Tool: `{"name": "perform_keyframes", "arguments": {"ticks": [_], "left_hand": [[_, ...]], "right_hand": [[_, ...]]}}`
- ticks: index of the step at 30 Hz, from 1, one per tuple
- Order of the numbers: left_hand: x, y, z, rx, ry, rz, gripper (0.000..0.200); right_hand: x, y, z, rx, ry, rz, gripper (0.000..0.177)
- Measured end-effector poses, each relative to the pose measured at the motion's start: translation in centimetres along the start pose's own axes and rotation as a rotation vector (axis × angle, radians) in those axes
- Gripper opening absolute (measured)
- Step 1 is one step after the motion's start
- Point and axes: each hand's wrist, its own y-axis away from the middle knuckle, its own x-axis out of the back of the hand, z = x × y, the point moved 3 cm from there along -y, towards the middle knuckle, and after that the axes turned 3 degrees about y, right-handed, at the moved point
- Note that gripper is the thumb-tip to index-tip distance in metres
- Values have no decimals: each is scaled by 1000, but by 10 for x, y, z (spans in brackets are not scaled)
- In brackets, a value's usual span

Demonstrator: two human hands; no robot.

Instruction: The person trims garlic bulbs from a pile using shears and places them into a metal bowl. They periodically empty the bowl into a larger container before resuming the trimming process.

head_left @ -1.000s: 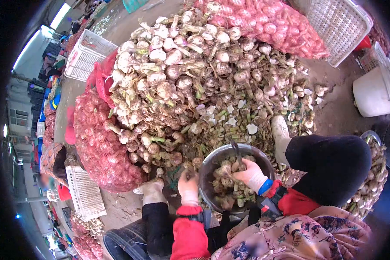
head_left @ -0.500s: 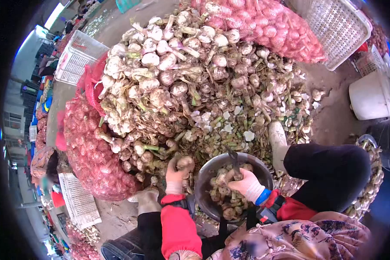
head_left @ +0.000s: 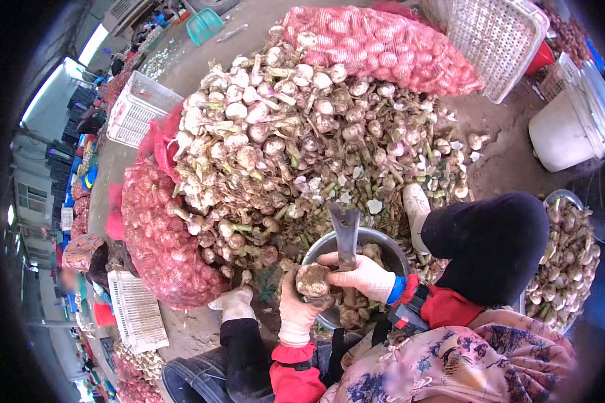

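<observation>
We now clasp a garlic bulb (head_left: 314, 280) in the left hand (head_left: 296, 312), lifted over the steel bowl (head_left: 396, 245) beside the blade (head_left: 346, 235) gripped in the right hand (head_left: 359, 275).

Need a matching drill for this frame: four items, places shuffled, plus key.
Items:
1. garlic bulb
2. blade
3. metal bowl
4. white bucket

Places:
A. on the ground at the right edge
B. gripped in the right hand
C. gripped in the left hand
D. directly under both hands

Pairs: 1-C, 2-B, 3-D, 4-A
</observation>
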Motion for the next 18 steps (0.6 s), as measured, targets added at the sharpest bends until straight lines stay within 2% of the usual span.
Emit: {"name": "perform_keyframes", "arguments": {"ticks": [2, 4, 5, 6, 8, 9, 10, 11, 12, 13, 16, 18], "left_hand": [[-2, 10, 3, 98, 246, 28, 84], [-1, 17, 1, 91, 270, -5, 80], [-3, 19, 6, 120, 405, -15, 81], [-4, 21, 8, 151, 541, -26, 83], [7, 22, -13, 80, 557, -55, 82], [10, 22, -17, 49, 501, -50, 83], [10, 22, -16, 19, 446, -46, 85], [6, 27, -8, -10, 375, -82, 69], [6, 26, -11, -8, 376, -83, 69], [4, 24, -13, 44, 505, -88, 58], [0, 24, -11, 193, 807, -64, 36], [-1, 24, -13, 311, 799, -66, 35]], "right_hand": [[-1, 6, -12, -79, 90, -27, 48], [-4, 12, -13, -161, 179, -86, 46], [-2, 13, -10, -159, 175, -86, 46], [3, 14, -11, 50, 467, -54, 39], [3, 21, -20, 472, 1050, 14, 24], [0, 26, -23, 376, 1174, -20, 20], [0, 28, -20, 373, 1175, -18, 20], [0, 29, -13, 320, 1263, -63, 23], [-1, 29, -7, 266, 1351, -110, 26], [-4, 29, -8, 237, 1370, -112, 31], [-6, 30, -6, 259, 1410, -144, 33], [-5, 29, 0, 222, 1433, -151, 34]]}}
